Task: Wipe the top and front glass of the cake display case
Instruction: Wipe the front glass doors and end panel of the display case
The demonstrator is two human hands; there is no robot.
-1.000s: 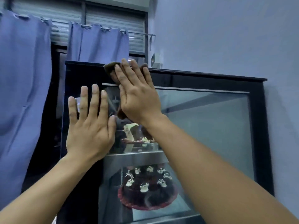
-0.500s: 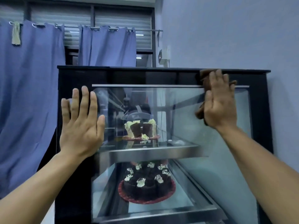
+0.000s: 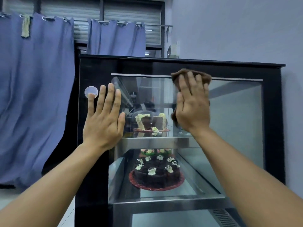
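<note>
Blue curtains (image 3: pixel 41 95) far left; grey wall (image 3: pixel 229 30) right. Item: black cake display case (image 3: pixel 180 66), front glass (image 3: pixel 229 120) facing viewer. Left hand (image 3: pixel 103 125): flat, fingers straight, braced at the glass's left edge. Right hand (image 3: pixel 193 108): flat, pressing brown cloth (image 3: pixel 176 77) on upper glass. Recommended: even pressure, overlapping horizontal passes, working downward.

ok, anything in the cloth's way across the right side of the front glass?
Nothing visible. The right hand presses the brown cloth flat on the front glass near its top edge; the pane to its right is bare. The left hand lies flat at the glass's left edge, out of that path.
</note>
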